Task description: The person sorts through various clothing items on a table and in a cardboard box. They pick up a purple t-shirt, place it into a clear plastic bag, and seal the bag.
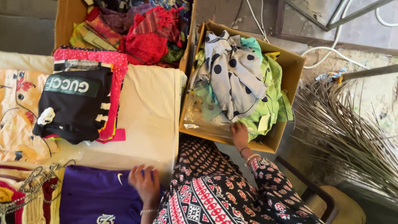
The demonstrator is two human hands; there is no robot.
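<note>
From the head view, the open cardboard box [290, 66] holds a polka-dot cloth [234, 74] lying lengthwise away over green garments [271, 101], the right hand [239, 135] pinching its near edge, while left of the box the left hand [145, 182] rests spread-fingered on a purple shirt [95, 195].

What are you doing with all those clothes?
A person is seated among piles of clothes. The left hand rests on a purple shirt lying flat on the cream cloth-covered surface. The right hand reaches into a brown cardboard box, touching a white garment with black polka dots that lies on green clothes. A folded stack topped by a black shirt lies nearby, and another box of red fabrics stands behind.
</note>
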